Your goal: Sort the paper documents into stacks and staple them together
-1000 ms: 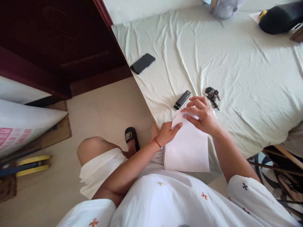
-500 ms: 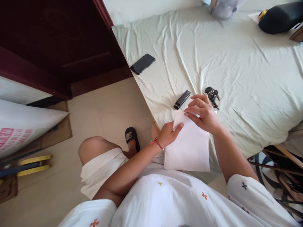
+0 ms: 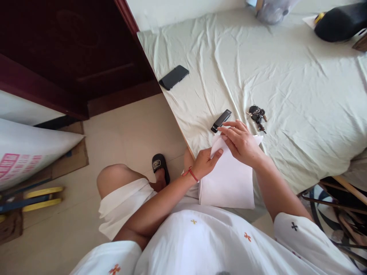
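Note:
A stack of white paper (image 3: 229, 183) lies over the table's front edge toward my lap. My left hand (image 3: 205, 163) is closed on its upper left side, the thumb on top, and a red cord circles that wrist. At the top edge my right hand (image 3: 239, 139) grips the paper near its upper left corner, which bends upward; the other fingers reach left over it. Just beyond these fingertips a black stapler (image 3: 220, 120) rests on the cloth. Part of the paper's top edge is hidden under my right hand.
A pale cloth (image 3: 286, 76) covers the table. On it are a bunch of keys (image 3: 258, 114), a black phone (image 3: 174, 77), a clear plastic bag (image 3: 271, 11) and a dark rounded object (image 3: 338, 23). A filled white sack (image 3: 34, 152) stands on the floor at left.
My right hand has shifted slightly left and down across the paper's top corner, its fingers now stretching toward the stapler. The corner lifts more. My left hand keeps its hold.

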`<action>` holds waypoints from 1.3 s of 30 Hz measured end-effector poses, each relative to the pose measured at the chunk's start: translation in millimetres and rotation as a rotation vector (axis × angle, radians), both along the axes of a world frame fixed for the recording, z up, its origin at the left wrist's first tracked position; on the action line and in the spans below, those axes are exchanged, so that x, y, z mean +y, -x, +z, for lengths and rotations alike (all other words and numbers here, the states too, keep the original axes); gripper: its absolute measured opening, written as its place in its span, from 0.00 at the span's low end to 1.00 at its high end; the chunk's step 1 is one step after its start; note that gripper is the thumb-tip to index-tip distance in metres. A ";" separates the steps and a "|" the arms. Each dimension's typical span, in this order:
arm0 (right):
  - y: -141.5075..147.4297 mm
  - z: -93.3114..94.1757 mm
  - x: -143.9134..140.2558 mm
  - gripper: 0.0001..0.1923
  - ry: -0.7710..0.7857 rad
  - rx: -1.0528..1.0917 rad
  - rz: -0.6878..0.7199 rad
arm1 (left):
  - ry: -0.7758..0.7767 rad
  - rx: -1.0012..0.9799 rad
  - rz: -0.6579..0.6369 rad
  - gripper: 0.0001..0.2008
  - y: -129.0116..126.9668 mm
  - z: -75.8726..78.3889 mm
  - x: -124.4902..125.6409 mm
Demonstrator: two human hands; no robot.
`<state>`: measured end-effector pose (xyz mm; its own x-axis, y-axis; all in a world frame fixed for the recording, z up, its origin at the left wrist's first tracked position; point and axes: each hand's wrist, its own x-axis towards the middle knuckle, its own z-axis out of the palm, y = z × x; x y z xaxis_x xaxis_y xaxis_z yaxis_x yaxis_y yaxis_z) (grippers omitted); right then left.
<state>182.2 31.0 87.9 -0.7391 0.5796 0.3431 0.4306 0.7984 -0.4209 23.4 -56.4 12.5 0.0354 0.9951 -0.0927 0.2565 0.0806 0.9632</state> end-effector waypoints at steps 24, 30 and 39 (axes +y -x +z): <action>11.0 1.4 -4.5 0.15 0.046 0.027 0.062 | 0.066 -0.030 0.025 0.28 4.6 7.7 7.9; 5.0 -0.6 -5.0 0.16 0.000 0.085 0.003 | 0.060 -0.046 0.022 0.28 4.8 5.5 6.5; 2.5 0.5 -7.1 0.09 -0.035 0.212 -0.043 | 0.090 -0.066 0.024 0.29 4.7 5.0 5.2</action>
